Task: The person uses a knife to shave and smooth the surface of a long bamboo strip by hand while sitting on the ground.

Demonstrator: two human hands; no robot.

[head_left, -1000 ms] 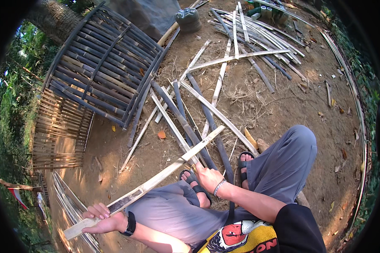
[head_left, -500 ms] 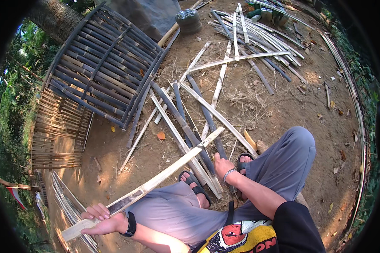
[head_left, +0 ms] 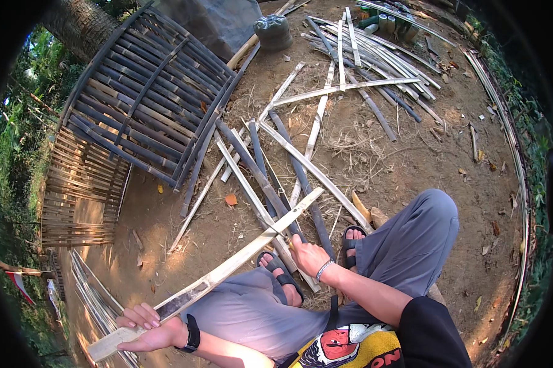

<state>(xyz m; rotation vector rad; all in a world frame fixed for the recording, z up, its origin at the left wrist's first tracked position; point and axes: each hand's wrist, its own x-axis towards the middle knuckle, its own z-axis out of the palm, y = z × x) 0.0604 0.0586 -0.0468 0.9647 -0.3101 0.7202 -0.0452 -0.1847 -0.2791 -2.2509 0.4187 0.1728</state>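
Observation:
A long pale split-bamboo strip (head_left: 239, 257) slants over my lap, from the lower left up to the middle. My left hand (head_left: 150, 328) is closed around its near end, thumb below and fingers over the edge. Farther along the strip, my right hand (head_left: 312, 257) is closed on a small knife (head_left: 281, 233); its thin blade lies at the strip's edge, and the fist mostly hides the handle. Under the strip's far part, dark and pale bamboo pieces (head_left: 252, 161) lie crossed on the ground between my feet and beyond.
A dark bamboo slatted frame (head_left: 147, 92) stands at the left, with a lighter slatted panel (head_left: 80, 190) below it. A heap of bamboo strips (head_left: 387, 58) lies at the far right. A dark bag (head_left: 272, 34) sits at the back. More strips (head_left: 95, 294) lie at lower left.
My right hand has moved left and slightly toward me along the strip, bringing the knife nearer my body. The left hand keeps its hold on the near end.

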